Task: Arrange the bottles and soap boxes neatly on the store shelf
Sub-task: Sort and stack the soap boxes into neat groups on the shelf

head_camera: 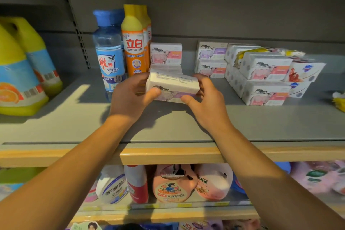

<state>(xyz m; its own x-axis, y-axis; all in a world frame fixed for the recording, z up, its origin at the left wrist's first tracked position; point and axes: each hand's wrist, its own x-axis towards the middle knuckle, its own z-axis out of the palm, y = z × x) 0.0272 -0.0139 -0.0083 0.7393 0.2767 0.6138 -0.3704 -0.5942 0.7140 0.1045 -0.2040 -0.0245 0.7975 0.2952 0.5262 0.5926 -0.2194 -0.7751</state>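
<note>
1. Two yellow jugs (22, 69) with blue-and-orange labels stand at the far left of the grey shelf (261, 123).
2. A clear blue-capped bottle (109, 50) stands upright, touching an orange bottle (135, 43) with a yellow cap on its right; more of the same stand behind the orange one.
3. The left hand (128, 97) grips the left end of a white soap box (172, 86), thumb on its front face, fingers (139, 78) curled behind and clamped on it.
4. That box is held just above the shelf, in front of a stack of similar boxes (166, 53).
5. The right hand (207, 102) clamps its right end the same way.
6. More soap boxes (265, 78) sit stacked, some askew, at the right.
</note>
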